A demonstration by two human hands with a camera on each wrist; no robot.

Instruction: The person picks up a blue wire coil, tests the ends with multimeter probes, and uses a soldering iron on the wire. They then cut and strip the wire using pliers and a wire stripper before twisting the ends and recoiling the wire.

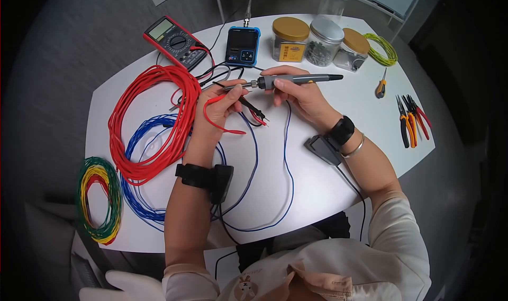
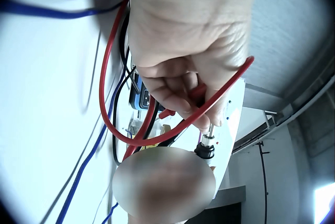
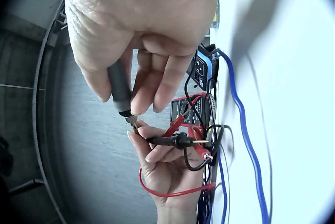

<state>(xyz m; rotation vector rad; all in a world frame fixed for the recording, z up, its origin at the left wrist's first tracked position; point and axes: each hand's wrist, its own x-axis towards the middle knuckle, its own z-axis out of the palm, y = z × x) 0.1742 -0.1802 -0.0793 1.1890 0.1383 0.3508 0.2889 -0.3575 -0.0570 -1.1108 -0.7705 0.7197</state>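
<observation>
My right hand [image 1: 307,99] grips a grey pen-shaped tool [image 1: 312,79] with a black end and a metal collar. Across from it, my left hand [image 1: 223,109] pinches the tool's slim metal shaft [image 2: 211,130] between thumb and fingertips. A black test probe [image 3: 163,141] with a gold tip crosses the left fingers in the right wrist view. From the same hand loops a red lead [image 2: 137,141], and a red clip [image 3: 201,148] hangs beside the probe. The left palm is partly hidden by the curled fingers.
A red cable coil [image 1: 123,126] and blue wire [image 1: 290,168] lie left and below the hands. Behind stand a multimeter [image 1: 172,39], a blue-edged handheld meter [image 1: 243,41] and several jars [image 1: 324,44]. Pliers [image 1: 410,121] and a screwdriver [image 1: 381,88] lie right.
</observation>
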